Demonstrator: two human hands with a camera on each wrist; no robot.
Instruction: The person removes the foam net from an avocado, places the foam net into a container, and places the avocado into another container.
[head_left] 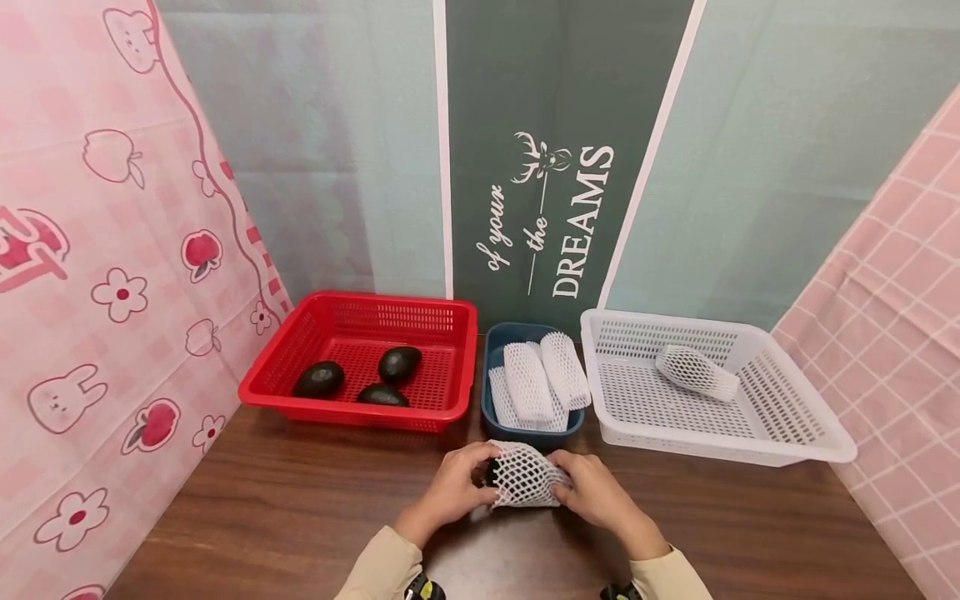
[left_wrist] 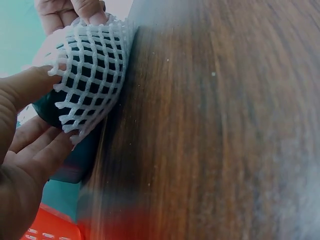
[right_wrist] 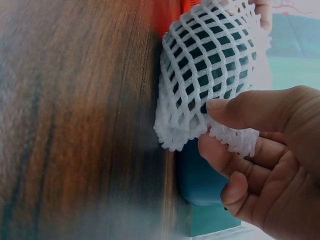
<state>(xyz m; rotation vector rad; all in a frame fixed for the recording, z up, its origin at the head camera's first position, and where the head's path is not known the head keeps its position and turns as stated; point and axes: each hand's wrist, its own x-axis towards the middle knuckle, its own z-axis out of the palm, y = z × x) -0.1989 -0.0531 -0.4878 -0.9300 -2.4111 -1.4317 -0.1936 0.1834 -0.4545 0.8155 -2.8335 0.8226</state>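
Observation:
Both hands hold a dark avocado that sits inside a white foam net sleeve, low over the table in front of the blue bin. My left hand grips the sleeve's open left end, thumb and fingers on its rim, where the avocado's dark end peeks out. At the other end, my right hand pinches the gathered netting between thumb and forefinger; the right wrist view shows this pinch close up. Through the stretched mesh the avocado's dark skin shows in both wrist views.
A red basket at left holds three avocados. In the middle, a blue bin contains several white foam net sleeves. The white basket at right holds one netted avocado. Curtains stand behind the wooden table.

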